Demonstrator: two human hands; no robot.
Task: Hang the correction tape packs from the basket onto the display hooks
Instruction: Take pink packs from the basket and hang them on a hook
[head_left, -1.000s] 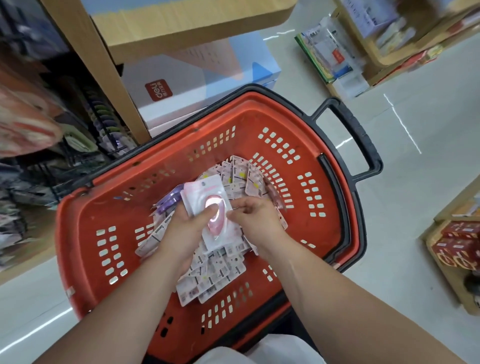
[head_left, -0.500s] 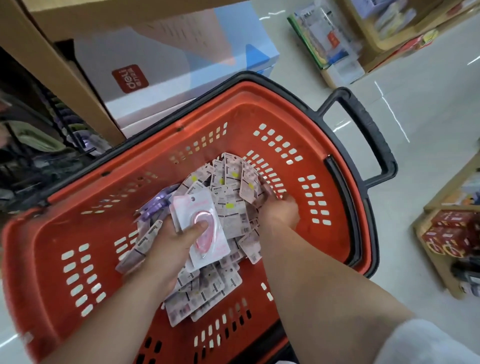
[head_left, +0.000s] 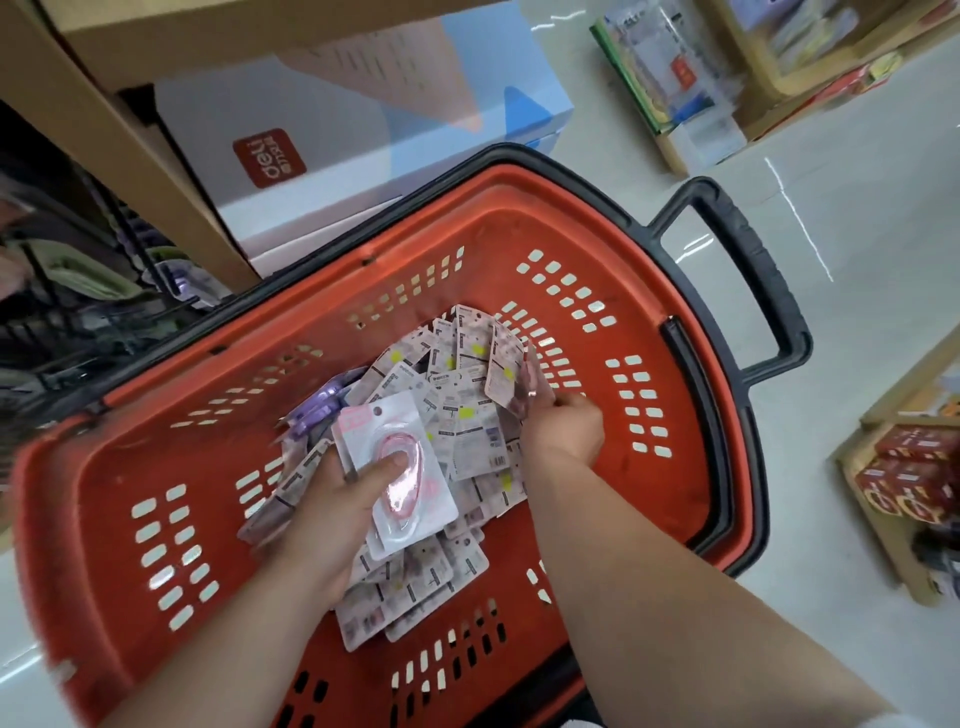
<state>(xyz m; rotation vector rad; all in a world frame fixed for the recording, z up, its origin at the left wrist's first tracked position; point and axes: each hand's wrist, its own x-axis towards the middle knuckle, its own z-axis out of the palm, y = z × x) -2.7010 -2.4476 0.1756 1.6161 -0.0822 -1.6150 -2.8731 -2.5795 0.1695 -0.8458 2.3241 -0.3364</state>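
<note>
A red shopping basket (head_left: 613, 249) with a black handle sits on the floor below me. A heap of correction tape packs (head_left: 457, 415) lies in its bottom, most with their printed backs up. My left hand (head_left: 332, 504) grips a small stack of packs, thumb pressed on the top pink pack (head_left: 400, 467). My right hand (head_left: 563, 428) reaches into the far side of the heap and pinches another pack (head_left: 511, 382), lifting its edge. No display hooks are plainly visible.
A wooden shelf post (head_left: 130, 156) and a white and blue deli box (head_left: 363, 119) stand behind the basket. Dark racks with hanging goods (head_left: 78, 291) fill the left. Low wooden shelves (head_left: 904, 478) stand at the right, across a pale tiled floor (head_left: 857, 234).
My right hand left the pink pack and moved right into the heap, where it now lifts another pack. My left hand kept its stack. The view dropped closer to the basket.
</note>
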